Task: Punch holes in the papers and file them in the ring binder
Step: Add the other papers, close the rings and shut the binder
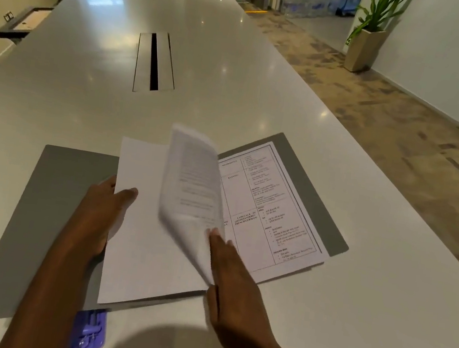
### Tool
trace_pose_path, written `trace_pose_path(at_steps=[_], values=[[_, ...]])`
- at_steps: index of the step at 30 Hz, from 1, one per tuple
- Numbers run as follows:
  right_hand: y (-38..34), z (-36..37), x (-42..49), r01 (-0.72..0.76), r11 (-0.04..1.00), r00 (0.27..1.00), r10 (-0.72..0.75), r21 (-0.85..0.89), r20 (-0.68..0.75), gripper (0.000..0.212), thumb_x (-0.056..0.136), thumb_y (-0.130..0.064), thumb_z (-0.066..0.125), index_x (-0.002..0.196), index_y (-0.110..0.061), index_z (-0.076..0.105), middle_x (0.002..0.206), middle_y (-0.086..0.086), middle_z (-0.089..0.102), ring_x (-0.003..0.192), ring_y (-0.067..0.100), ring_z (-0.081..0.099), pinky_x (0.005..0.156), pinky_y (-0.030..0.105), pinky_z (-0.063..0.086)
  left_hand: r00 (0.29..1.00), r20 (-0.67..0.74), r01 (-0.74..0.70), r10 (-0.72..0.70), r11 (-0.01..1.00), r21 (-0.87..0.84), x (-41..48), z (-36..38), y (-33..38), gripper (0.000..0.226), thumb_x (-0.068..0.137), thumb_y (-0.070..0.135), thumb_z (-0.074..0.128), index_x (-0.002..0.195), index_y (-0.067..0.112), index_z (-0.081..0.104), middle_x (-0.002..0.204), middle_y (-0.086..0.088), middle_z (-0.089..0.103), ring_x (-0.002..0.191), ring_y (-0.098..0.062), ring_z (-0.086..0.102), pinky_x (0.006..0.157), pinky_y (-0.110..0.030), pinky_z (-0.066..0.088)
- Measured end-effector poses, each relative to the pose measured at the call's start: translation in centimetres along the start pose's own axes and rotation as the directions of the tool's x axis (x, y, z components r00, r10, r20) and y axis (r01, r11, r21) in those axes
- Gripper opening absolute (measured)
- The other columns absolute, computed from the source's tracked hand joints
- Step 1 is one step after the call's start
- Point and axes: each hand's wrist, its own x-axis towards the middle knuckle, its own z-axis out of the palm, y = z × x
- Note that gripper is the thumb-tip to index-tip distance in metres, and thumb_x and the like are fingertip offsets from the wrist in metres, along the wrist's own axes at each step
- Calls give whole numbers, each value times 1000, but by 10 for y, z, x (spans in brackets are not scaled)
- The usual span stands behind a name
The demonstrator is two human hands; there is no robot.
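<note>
Head view: left hand [97, 213] is pinching the turned sheets [136, 249], right hand [236, 279] with straight fingers [217, 239] is flicking a page [191, 183] fast, risking creasing it.

Before me is a long white table [350, 311] with a cable slot [156, 63] in its middle. On it lies the grey binder [47, 206], opened flat, and just beside its near edge a purple hole punch [88, 331].
</note>
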Motion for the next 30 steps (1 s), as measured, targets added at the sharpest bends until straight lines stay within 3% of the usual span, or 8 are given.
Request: trace_pose_path(at_steps=[4, 6, 9, 12, 16, 20, 23, 30], values=[[-8, 7, 3, 92, 993, 979, -77, -70, 191, 74, 104, -14, 41, 161, -46, 7, 168, -25, 5, 156, -2, -3, 129, 30, 12, 1000, -9, 9, -9, 1000, -2, -10, 2, 11, 31, 108, 40, 50, 117, 20, 72, 102, -4, 80, 90, -22, 78, 80, -38, 58], [-8, 12, 4, 207, 961, 969, -176, -183, 174, 78, 100, -8, 49, 163, -36, 13, 169, -16, 12, 154, 0, -8, 128, 27, 11, 1000, -19, 15, -15, 1000, 10, -16, 5, 17, 37, 107, 48, 47, 113, 22, 72, 98, -5, 78, 89, -25, 76, 71, -36, 58], [-6, 17, 4, 329, 918, 940, -297, -219, 166, 74, 93, -8, 58, 161, -14, 29, 166, 0, 34, 157, 7, 8, 127, 30, 20, 998, 52, -41, 40, 999, 16, -21, 4, 19, 26, 102, 37, 61, 122, 22, 69, 103, -2, 81, 92, -25, 80, 67, -36, 63], [-11, 10, 6, 341, 925, 925, -297, -168, 238, 68, 107, -43, 44, 165, -23, 15, 172, -9, 11, 158, 3, 1, 129, 35, 13, 992, 71, -108, 103, 991, 74, -22, 0, 15, 24, 97, 21, 69, 121, 24, 66, 102, 1, 78, 86, -22, 80, 57, -26, 62], [-5, 0, -3, 4, 996, 994, 5, -84, 108, 65, 107, -52, 31, 163, -41, -1, 168, -28, -15, 154, -3, -18, 129, 35, 0, 994, 56, -92, 89, 994, 58, -20, 1, 15, 22, 97, 16, 70, 112, 32, 65, 103, 6, 76, 92, -18, 76, 60, -26, 61], [34, -1, -13, -290, 876, 943, 192, -386, -272, 69, 105, -43, 33, 165, -14, 13, 173, 14, -5, 160, 29, -7, 128, 52, 10, 995, 41, -97, 94, 993, 63, -21, -1, 13, 21, 98, 15, 69, 112, 30, 63, 102, 5, 74, 87, -15, 74, 52, -19, 59], [49, -7, -15, -520, 722, 850, 385, -457, -359, 86, 100, -60, 29, 164, -5, 11, 168, 32, 1, 158, 41, -5, 127, 56, 7, 995, 30, -97, 95, 994, 53, -22, -1, 11, 24, 97, 15, 69, 117, 27, 64, 106, 3, 75, 92, -20, 75, 56, -23, 60], [57, -1, -15, -568, 666, 822, 432, -484, -370, 95, 96, -68, 16, 163, -1, 10, 166, 31, 18, 157, 41, 10, 128, 51, 8, 996, 13, -92, 91, 994, 61, -20, -1, 9, 27, 97, 13, 69, 122, 21, 62, 103, 5, 73, 90, -17, 73, 57, -23, 60]])
